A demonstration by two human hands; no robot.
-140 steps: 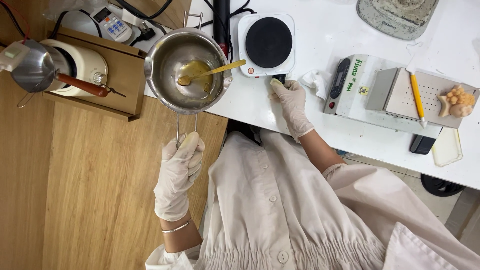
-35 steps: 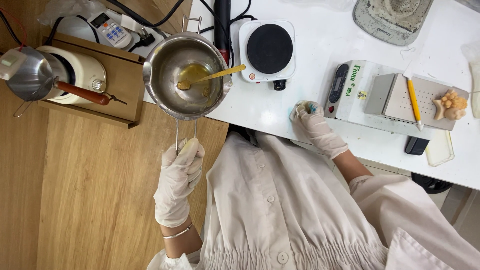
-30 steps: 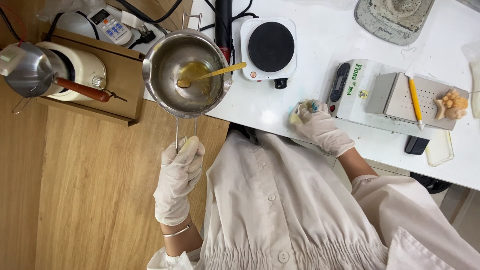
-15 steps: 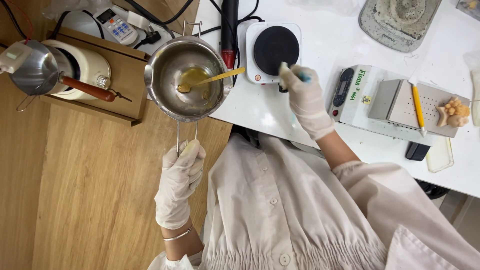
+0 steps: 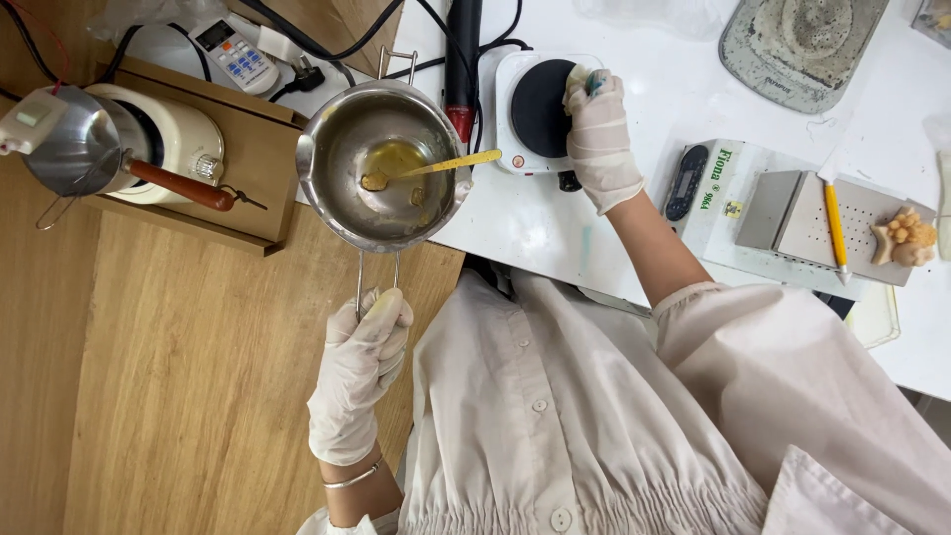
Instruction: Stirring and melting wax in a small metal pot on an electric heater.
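Grey tray cut off at twelve o'clock, small wad in right hand mostly hidden by fingers, kind unclear, hotplate partly covered by that hand, pan handle end hidden in left hand, residue in pan too blurred to identify

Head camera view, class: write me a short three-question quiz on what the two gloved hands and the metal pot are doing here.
1. True or false: the left hand holds the steel pot by its wire handle.
2. Which thing does the right hand rest on? A) the hot plate B) the digital scale C) the remote control
3. Fill in: the yellow stirrer in the pot lies in a thin layer of ____ liquid.

Key:
1. True; the pot is held out beyond the table edge, above the wooden floor.
2. A; a blue-tinted wad shows in its grip.
3. Yellowish.
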